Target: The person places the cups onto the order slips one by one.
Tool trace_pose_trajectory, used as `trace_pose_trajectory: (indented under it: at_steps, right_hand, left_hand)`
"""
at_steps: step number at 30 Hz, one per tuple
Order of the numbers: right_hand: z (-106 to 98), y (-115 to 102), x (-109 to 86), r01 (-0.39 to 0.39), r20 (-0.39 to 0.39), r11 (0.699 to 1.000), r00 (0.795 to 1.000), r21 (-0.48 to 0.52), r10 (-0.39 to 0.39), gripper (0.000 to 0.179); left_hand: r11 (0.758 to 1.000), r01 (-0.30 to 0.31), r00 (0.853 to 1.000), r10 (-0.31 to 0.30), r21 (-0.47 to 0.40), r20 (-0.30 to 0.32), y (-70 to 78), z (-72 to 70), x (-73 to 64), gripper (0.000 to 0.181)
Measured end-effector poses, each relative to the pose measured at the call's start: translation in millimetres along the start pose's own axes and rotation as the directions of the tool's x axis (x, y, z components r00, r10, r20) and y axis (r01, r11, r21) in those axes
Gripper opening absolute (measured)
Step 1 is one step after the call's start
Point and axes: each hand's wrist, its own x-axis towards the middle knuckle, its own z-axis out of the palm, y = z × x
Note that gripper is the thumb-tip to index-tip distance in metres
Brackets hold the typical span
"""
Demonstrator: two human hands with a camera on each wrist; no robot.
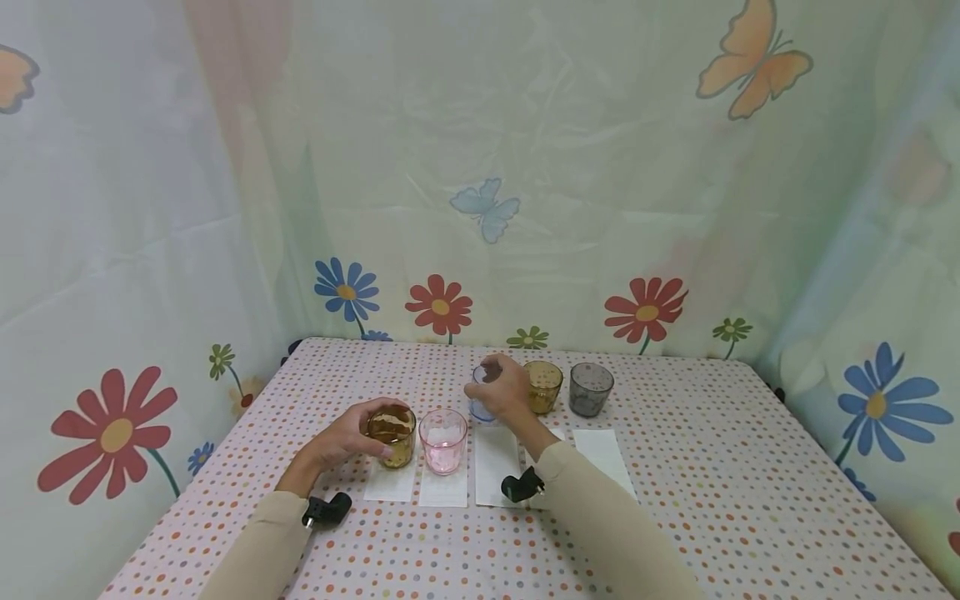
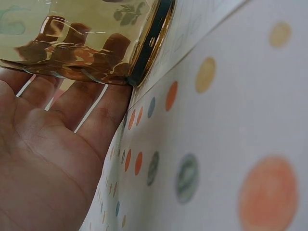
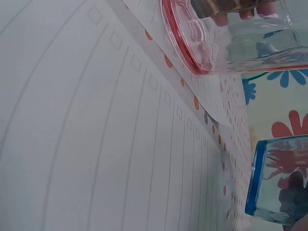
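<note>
My left hand (image 1: 347,437) holds an amber glass (image 1: 402,451) around its side, over the leftmost paper sheet (image 1: 389,488). Through the amber wall (image 2: 72,48) in the left wrist view its fingers show. Just right of it a pink glass (image 1: 443,451) stands on the second sheet (image 1: 442,492). My right hand (image 1: 510,390) grips a blue glass (image 1: 482,410) from above, behind the third sheet (image 1: 495,471). In the right wrist view the blue glass (image 3: 276,168) appears at lower right, a fingertip against it.
Right of my right hand stand a yellow glass (image 1: 545,389) and a grey glass (image 1: 592,390). Another sheet (image 1: 604,457) lies in front of the grey glass; my right forearm partly covers the sheet beside it. A dotted cloth (image 1: 720,492) covers the table, and a flowered curtain (image 1: 570,208) hangs behind.
</note>
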Motion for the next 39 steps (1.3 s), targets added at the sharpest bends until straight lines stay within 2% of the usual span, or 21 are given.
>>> trace_pose_trajectory:
  at_steps: [7,14,23,34,39]
  right_hand:
    - [-7,5,-4.4,0.046,-0.011,0.995,0.999,0.093,-0.045,0.039]
    - [-12,3,-7.6,0.096,0.018,0.994,0.995,0.062,-0.097,0.040]
    - [-21,-3,-16.5,0.139,0.082,0.986,0.986,0.092,-0.146,0.039]
    - [-28,0,-30.3,0.116,0.154,0.991,0.980,0.066,-0.125,0.039]
    - [-33,-1,-35.3,0.143,0.185,0.989,0.972,0.042,-0.148,0.040]
  left_hand:
    - [1.000,0.002,1.000,-0.002,0.003,-0.005,-1.7,-0.3,0.1,0.075]
    - [1.000,0.009,1.000,-0.008,0.007,-0.014,-0.4,-0.6,-0.8,0.076]
    - [1.000,0.002,1.000,-0.002,0.009,-0.009,0.0,0.8,0.6,0.076]
    - [1.000,-0.005,1.000,0.005,0.014,0.015,-3.8,-0.6,-0.5,0.075]
    - [1.000,-0.009,1.000,0.009,0.024,0.009,-2.9,-1.2,0.2,0.075]
